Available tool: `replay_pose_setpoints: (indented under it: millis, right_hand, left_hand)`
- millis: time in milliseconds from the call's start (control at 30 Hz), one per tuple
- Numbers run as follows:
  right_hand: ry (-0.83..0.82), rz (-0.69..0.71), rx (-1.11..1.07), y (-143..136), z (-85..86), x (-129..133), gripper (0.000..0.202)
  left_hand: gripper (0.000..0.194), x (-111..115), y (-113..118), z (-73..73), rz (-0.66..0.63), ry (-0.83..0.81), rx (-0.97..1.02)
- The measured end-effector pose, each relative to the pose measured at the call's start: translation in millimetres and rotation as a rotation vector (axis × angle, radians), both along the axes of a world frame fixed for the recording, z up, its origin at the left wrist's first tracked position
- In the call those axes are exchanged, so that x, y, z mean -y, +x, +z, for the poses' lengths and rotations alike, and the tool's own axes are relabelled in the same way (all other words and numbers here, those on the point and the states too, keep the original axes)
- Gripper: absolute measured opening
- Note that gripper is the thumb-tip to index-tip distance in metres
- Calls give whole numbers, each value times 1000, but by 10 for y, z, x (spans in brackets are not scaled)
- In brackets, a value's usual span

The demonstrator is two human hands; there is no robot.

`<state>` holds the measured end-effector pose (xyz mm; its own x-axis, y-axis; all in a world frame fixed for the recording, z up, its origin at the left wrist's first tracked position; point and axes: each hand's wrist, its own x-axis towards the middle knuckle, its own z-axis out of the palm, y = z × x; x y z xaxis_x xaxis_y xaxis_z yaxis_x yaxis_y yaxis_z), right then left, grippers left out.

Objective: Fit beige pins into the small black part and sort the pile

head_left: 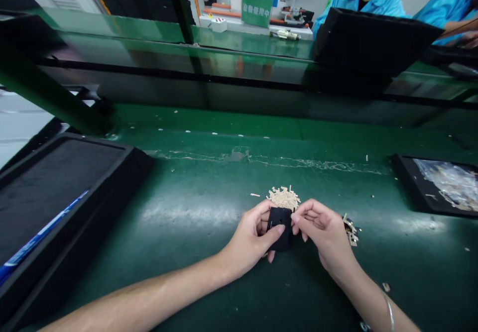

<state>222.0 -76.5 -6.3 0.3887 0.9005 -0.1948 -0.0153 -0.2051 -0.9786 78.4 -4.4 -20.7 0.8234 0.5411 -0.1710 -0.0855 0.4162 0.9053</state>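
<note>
One black case (281, 217), in left grip (253, 233), beside right grip (325, 228)

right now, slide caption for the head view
Left hand holds a black part, right hand at its edge, near pale strips.

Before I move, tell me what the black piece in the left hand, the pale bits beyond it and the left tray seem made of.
Black piece: probably plastic or coated metal, matte; its dark face shows hardly any shine.
Pale bits: perhaps paper or thin card, dull; small beige strips.
Tray: likely foam, matte; its black walls look thick with softened edges.
</note>
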Motion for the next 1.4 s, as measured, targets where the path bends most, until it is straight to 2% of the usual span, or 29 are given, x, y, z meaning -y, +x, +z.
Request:
replay_pose_setpoints:
  millis: [367,733,1033,1267,1400]
  right_hand:
    - [10,-1,25,-3,36,0,15]
    - [1,19,-21,18,-10,-2,14]
    - [-17,48,-54,48,-28,-17,14]
    - [11,1,-201,18,-26,-21,18]
    - [28,25,-270,27,-10,-23,18]
  left_hand:
    - [13,-13,-2,54,-8,-5,-18]
    - [11,-8,-10,57,0,-14,-4]
    - [17,-37,-31,28,-8,-17,22]
    - [19,-49,-20,21,1,-20,15]
    - [20,-51,-12,26,0,-31,13]
